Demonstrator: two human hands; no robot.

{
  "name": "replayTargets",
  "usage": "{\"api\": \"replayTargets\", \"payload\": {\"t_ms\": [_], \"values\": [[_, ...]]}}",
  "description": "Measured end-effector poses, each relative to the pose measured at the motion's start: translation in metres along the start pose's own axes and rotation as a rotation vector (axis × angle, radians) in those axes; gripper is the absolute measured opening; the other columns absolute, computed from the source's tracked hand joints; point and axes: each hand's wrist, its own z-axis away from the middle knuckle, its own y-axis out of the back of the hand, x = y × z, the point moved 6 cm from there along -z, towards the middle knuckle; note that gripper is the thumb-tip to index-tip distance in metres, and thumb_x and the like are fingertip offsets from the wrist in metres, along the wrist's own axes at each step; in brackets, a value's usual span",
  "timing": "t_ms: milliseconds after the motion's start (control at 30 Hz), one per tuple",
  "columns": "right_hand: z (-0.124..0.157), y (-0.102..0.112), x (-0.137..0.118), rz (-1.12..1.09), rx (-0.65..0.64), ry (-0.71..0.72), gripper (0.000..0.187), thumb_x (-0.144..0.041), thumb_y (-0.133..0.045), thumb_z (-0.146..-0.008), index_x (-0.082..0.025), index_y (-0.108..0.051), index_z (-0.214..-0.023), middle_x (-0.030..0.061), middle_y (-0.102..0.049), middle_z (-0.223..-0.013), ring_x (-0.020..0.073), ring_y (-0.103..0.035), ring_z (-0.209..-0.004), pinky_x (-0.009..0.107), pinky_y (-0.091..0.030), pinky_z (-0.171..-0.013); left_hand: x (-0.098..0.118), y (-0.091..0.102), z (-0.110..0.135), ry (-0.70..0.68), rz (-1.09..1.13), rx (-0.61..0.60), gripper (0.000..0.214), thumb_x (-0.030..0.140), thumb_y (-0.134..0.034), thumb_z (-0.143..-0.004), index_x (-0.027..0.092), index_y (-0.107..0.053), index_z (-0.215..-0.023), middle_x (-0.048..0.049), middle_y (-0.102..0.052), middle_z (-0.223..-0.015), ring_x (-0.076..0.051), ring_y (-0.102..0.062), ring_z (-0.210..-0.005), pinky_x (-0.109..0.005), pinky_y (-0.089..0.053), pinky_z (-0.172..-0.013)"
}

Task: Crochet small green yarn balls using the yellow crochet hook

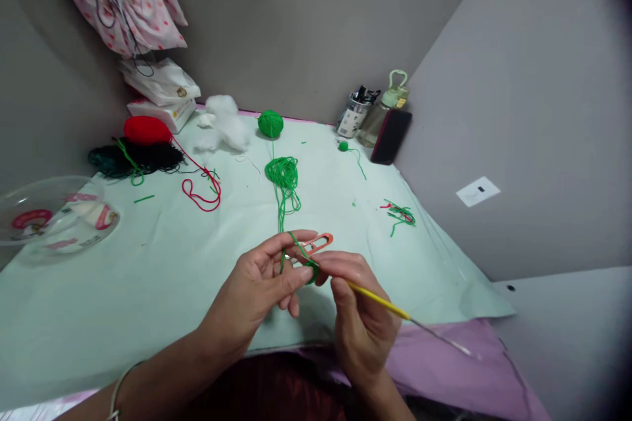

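A small green crochet piece (312, 272) is pinched between the thumb and fingers of my left hand (261, 283). Green yarn runs over that hand's raised index finger and down from the loose heap of green yarn (282, 173). My right hand (363, 316) grips a crochet hook (380, 299) by its yellow handle, its rear metal end pointing to the lower right. The hook's front tip meets the green piece, partly hidden by fingers. An orange stitch marker (323, 243) shows just beyond the fingertips.
Behind the heap sits a green yarn ball (270, 123), with white stuffing (224, 125) to its left. Red yarn (147, 130) and a plastic tub (49, 217) lie left. At right are yarn scraps (402, 214), a phone (391, 137), a bottle (375, 122) and a pen holder (352, 117).
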Motion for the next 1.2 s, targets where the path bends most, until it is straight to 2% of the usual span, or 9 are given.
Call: {"api": "replayTargets", "payload": {"t_ms": [167, 300, 433, 533, 733, 867, 1000, 1100, 1200], "values": [[0.009, 0.0, -0.007, 0.314, -0.045, 0.213, 0.046, -0.009, -0.065, -0.094, -0.033, -0.068, -0.134, 0.0076, -0.073, -0.118, 0.0237, -0.07, -0.103, 0.038, -0.06, -0.082, -0.009, 0.001, -0.003, 0.133, 0.157, -0.039, 0.034, 0.03, -0.085, -0.082, 0.021, -0.08, -0.115, 0.0041, -0.057, -0.073, 0.0, -0.027, -0.045, -0.013, -0.037, -0.042], [-0.001, 0.011, -0.001, 0.013, 0.117, -0.018, 0.027, -0.014, -0.055, -0.1, -0.028, -0.075, -0.111, 0.0047, -0.071, -0.092, 0.0195, -0.066, -0.08, 0.036, -0.056, -0.07, -0.006, 0.007, -0.005, 0.144, 0.174, -0.012, 0.024, 0.023, -0.081, -0.084, 0.019, -0.082, -0.108, 0.0043, -0.055, -0.067, -0.004, -0.024, -0.05, -0.015, -0.04, -0.048], [-0.006, 0.007, 0.006, -0.254, 0.116, -0.127, 0.022, -0.019, -0.055, -0.102, -0.026, -0.076, -0.1, 0.003, -0.068, -0.087, 0.0164, -0.061, -0.073, 0.033, -0.052, -0.067, 0.0, 0.01, -0.003, 0.018, 0.013, 0.038, 0.019, 0.024, -0.081, -0.084, 0.024, -0.083, -0.103, -0.0023, -0.07, -0.094, -0.011, -0.054, -0.075, -0.021, -0.05, -0.072], [-0.006, 0.004, 0.009, -0.258, 0.089, -0.137, 0.021, -0.02, -0.056, -0.101, -0.026, -0.076, -0.102, 0.0049, -0.071, -0.095, 0.0171, -0.061, -0.077, 0.033, -0.051, -0.068, 0.002, 0.012, 0.0, -0.032, -0.072, 0.062, 0.02, 0.028, -0.081, -0.084, 0.025, -0.082, -0.104, -0.002, -0.07, -0.092, -0.016, -0.057, -0.087, -0.026, -0.049, -0.084], [-0.004, 0.005, 0.012, -0.273, 0.096, -0.151, 0.022, -0.019, -0.055, -0.102, -0.026, -0.077, -0.102, 0.0032, -0.069, -0.092, 0.0161, -0.061, -0.076, 0.034, -0.05, -0.072, -0.001, 0.009, 0.0, 0.048, 0.02, 0.023, 0.031, 0.029, -0.081, -0.085, 0.027, -0.078, -0.115, -0.0025, -0.067, -0.099, -0.017, -0.059, -0.093, -0.029, -0.052, -0.085], [-0.005, 0.008, 0.011, -0.323, 0.108, -0.17, 0.021, -0.022, -0.055, -0.103, -0.025, -0.076, -0.101, 0.0027, -0.066, -0.087, 0.0161, -0.061, -0.077, 0.032, -0.049, -0.071, -0.001, 0.006, 0.0, 0.11, 0.096, -0.037, 0.041, 0.023, -0.083, -0.082, 0.028, -0.077, -0.122, -0.0002, -0.064, -0.093, -0.012, -0.055, -0.081, -0.023, -0.049, -0.076], [-0.009, 0.013, 0.014, -0.414, 0.162, -0.238, 0.022, -0.026, -0.057, -0.102, -0.023, -0.076, -0.092, 0.0027, -0.065, -0.081, 0.0147, -0.058, -0.069, 0.029, -0.048, -0.064, -0.004, 0.007, 0.0, 0.16, 0.121, -0.079, 0.034, 0.025, -0.082, -0.082, 0.024, -0.08, -0.116, -0.0006, -0.062, -0.093, -0.01, -0.05, -0.075, -0.022, -0.047, -0.072], [-0.009, 0.009, 0.016, -0.472, 0.141, -0.273, 0.022, -0.029, -0.058, -0.101, -0.023, -0.075, -0.089, 0.0022, -0.064, -0.077, 0.0145, -0.058, -0.065, 0.028, -0.049, -0.061, -0.007, 0.009, -0.001, 0.148, 0.076, -0.044, 0.033, 0.026, -0.083, -0.081, 0.024, -0.081, -0.113, -0.0013, -0.065, -0.091, -0.013, -0.054, -0.08, -0.024, -0.047, -0.077], [-0.008, 0.003, 0.013, -0.403, 0.075, -0.221, 0.019, -0.027, -0.059, -0.101, -0.025, -0.077, -0.095, 0.0041, -0.07, -0.086, 0.0172, -0.063, -0.075, 0.03, -0.052, -0.066, -0.006, 0.007, 0.0, 0.061, -0.009, -0.024, 0.032, 0.026, -0.084, -0.081, 0.026, -0.08, -0.113, -0.0028, -0.072, -0.096, -0.018, -0.062, -0.093, -0.029, -0.047, -0.091]]}}
